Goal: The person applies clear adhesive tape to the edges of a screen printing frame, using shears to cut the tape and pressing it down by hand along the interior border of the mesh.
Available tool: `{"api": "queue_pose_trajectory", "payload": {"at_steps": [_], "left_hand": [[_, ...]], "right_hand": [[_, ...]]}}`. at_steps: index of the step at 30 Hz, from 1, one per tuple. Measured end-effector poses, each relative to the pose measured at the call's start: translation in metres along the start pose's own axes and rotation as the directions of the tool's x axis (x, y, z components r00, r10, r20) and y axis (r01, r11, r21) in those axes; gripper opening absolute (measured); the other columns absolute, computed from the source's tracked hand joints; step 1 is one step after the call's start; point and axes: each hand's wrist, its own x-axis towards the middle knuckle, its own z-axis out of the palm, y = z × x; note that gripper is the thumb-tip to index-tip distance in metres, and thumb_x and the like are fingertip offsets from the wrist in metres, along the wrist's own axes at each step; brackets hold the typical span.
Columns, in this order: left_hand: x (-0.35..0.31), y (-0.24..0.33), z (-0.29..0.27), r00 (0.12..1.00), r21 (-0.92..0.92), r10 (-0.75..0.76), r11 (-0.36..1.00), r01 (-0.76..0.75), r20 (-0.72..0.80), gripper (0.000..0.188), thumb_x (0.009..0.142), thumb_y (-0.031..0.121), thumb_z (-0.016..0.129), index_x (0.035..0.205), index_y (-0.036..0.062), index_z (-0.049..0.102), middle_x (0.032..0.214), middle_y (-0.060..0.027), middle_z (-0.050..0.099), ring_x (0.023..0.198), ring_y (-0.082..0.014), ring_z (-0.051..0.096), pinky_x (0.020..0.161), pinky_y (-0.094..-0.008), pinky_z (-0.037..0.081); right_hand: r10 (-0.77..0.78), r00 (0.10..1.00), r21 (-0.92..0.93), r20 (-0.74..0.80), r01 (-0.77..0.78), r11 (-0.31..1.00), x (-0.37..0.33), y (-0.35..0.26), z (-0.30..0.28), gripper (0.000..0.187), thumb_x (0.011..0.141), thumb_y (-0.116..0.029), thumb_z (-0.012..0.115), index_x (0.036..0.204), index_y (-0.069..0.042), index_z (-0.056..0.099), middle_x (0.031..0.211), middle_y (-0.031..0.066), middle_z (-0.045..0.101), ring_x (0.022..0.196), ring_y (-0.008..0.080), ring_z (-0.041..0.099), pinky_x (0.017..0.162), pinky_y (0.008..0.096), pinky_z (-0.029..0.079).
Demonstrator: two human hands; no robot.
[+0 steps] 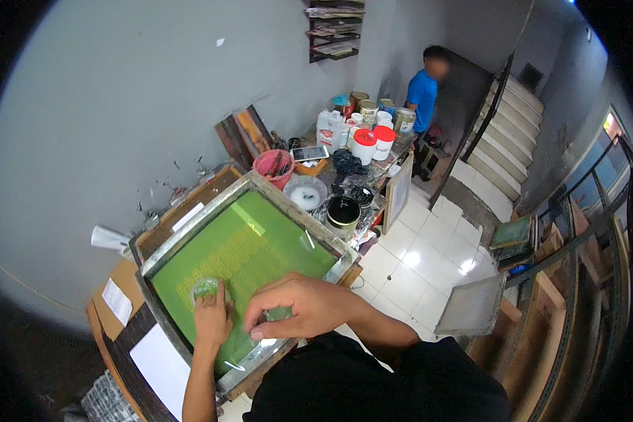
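A screen-printing frame (145,281) with green mesh lies tilted before me, rows of small yellowish marks across its middle. On the mesh, my left hand (213,320) has its fingers over a round, clear ring that looks like a roll of clear tape (205,285); the index finger lies straighter than the others. To its right, my right hand (299,306) is curled over the mesh, thumb and index finger close together. Whatever they may pinch is too small to tell; something shiny and see-through shows beneath the palm. Glossy clear strips show near the frame's near and right edges.
Beyond the frame stand a pink bucket (274,166), a bowl of white liquid (307,193), an open can of black ink (343,212) and red-lidded tubs (363,146). White paper (160,366) lies left. Wooden racks stand right; a person in blue (422,95) stands near the stairs.
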Motion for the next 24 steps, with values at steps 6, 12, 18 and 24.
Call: {"api": "queue_pose_trajectory", "payload": {"at_steps": [6,12,18,24], "left_hand": [[-0.025,-0.008,0.039,0.986,-0.311,-0.063,0.95,0.011,-0.157,0.077,0.078,0.022,0.074,0.145,-0.0056,0.047,0.091,-0.0216,0.068,0.079,-0.0345,0.063,0.076,-0.0431,0.045],[-0.033,0.039,-0.042,0.864,-0.851,-0.497,0.415,0.323,0.085,0.065,0.096,0.03,0.063,0.147,-0.0052,0.045,0.111,-0.0143,0.068,0.087,-0.0225,0.065,0.071,-0.0333,0.052],[-0.064,0.085,-0.136,0.802,-0.693,-0.341,0.711,-0.12,-0.49,0.065,0.091,0.045,0.06,0.128,-0.0087,0.059,0.119,-0.0205,0.063,0.108,-0.03,0.061,0.096,-0.0405,0.049],[-0.079,0.105,-0.159,0.721,-0.552,-0.461,0.823,0.13,-0.518,0.015,0.089,0.004,0.067,0.098,-0.0074,0.07,0.104,-0.0208,0.07,0.097,-0.0299,0.066,0.088,-0.0395,0.052]], "right_hand": [[-0.012,1.0,0.127,0.02,0.01,0.992,0.0,0.008,-0.011,0.017,0.093,-0.013,0.07,0.104,0.0,0.069,0.094,0.0116,0.074,0.087,0.019,0.071,0.076,0.0332,0.053],[-0.167,0.98,0.095,0.106,0.158,0.983,0.018,0.019,0.0,0.016,0.093,-0.014,0.067,0.1,0.0,0.065,0.094,0.0122,0.069,0.082,0.0281,0.068,0.076,0.0393,0.051],[-0.345,0.929,-0.14,0.131,0.362,0.922,0.031,0.031,0.03,0.017,0.09,-0.009,0.063,0.097,0.007,0.058,0.093,0.0246,0.065,0.081,0.0421,0.067,0.073,0.0477,0.053],[-0.293,0.92,-0.199,0.261,0.349,0.916,0.048,0.026,0.044,0.017,0.088,-0.006,0.062,0.097,0.007,0.058,0.089,0.0221,0.064,0.08,0.0398,0.067,0.071,0.0477,0.053]]}}
